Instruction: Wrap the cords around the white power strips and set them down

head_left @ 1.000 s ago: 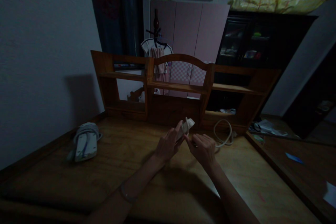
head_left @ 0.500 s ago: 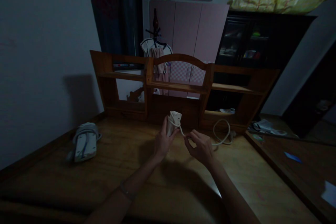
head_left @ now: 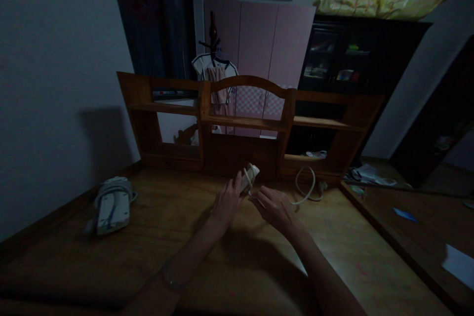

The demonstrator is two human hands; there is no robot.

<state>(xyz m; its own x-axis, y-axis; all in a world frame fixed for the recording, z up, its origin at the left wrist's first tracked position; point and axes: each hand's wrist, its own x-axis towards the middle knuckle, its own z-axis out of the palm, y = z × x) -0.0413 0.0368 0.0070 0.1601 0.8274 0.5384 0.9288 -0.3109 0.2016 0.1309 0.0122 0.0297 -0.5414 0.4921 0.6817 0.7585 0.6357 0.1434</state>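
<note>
My left hand [head_left: 226,203] is closed round a small white power strip [head_left: 250,176], held end-up over the wooden desk [head_left: 155,237]. Its white cord [head_left: 305,192] loops once over the strip, passes under my right hand [head_left: 273,207] and runs in a curl to the back of the desk. My right hand's fingers are pinched on the cord just right of the strip. A thin bracelet sits on my left wrist.
A second white power strip with its cord wound round it [head_left: 111,202] lies at the desk's left. A wooden shelf unit [head_left: 244,123] stands along the back edge. Another desk [head_left: 414,227] with papers adjoins at right. Wall at left, wardrobe and dark cabinet behind.
Both hands have dropped a little toward the desk. The strip has tipped over to the right and a turn of cord now lies over it. The camera has shifted slightly.
</note>
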